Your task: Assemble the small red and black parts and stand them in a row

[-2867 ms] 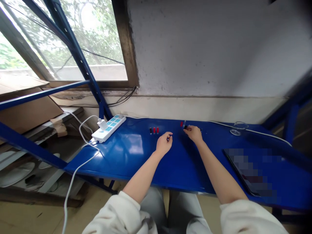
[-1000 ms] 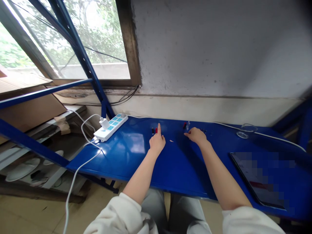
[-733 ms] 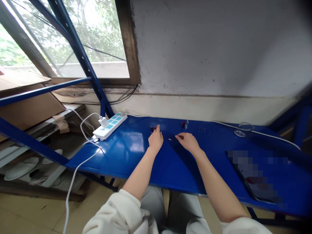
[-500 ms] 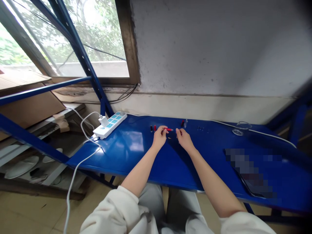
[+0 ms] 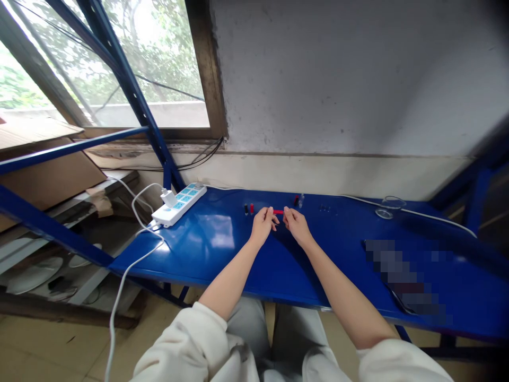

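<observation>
Both my hands meet over the middle of the blue metal table [image 5: 222,249]. My left hand [image 5: 263,224] and my right hand [image 5: 295,225] pinch the two ends of a small red piece [image 5: 279,212], held just above the table between them. Two small upright pieces, one black and one red [image 5: 248,209], stand just left of my left hand. Another red piece and a small clear one [image 5: 298,200] stand behind my right hand. A row of tiny dark bits [image 5: 325,207] lies further right.
A white power strip [image 5: 180,203] with a plugged white charger and a trailing cable sits at the table's back left. A clear round lid or dish [image 5: 385,213] and a white wire lie back right. A dark flat tablet [image 5: 405,270] lies on the right. Wall and window frame stand behind.
My left hand has picked up a small red piece from the row at the back. My right hand has come leftward from the far pieces and now pinches its other end.
</observation>
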A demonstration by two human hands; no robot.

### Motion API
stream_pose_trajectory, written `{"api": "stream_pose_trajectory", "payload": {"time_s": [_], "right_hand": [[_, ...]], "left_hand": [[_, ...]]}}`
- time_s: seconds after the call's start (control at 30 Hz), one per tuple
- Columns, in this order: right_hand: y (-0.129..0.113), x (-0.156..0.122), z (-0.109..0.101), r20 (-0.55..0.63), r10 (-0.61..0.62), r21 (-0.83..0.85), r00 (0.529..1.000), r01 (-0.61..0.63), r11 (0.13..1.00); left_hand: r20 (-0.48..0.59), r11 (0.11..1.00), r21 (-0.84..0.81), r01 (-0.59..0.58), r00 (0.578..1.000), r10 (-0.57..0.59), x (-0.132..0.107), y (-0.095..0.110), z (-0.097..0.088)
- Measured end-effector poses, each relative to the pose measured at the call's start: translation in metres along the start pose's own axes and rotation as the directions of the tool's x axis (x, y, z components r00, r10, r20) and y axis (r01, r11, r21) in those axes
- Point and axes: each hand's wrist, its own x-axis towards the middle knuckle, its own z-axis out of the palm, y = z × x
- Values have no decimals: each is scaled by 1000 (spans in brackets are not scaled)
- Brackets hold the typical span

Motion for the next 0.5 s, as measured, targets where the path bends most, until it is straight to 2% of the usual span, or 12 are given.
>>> {"api": "stream_pose_trajectory", "payload": {"time_s": [0.13,0.2,0.37,0.5], "right_hand": [[2,3,-3,134,-23,29,991,19,999],[6,6,-5,165,-37,13,986,36,999],[12,12,-14,112,-39,-88,993,49,995],[5,11,-13,40,38,-14,998,-38,999]], "left_hand": [[-101,999,-20,32,994,-34,2,-2,-1],[-150,1000,-17,23,988,-25,3,-2,-2],[-289,1000,1,-23,957,23,4,-1,-7],[-276,1000,25,-8,961,15,4,0,-8]]}}
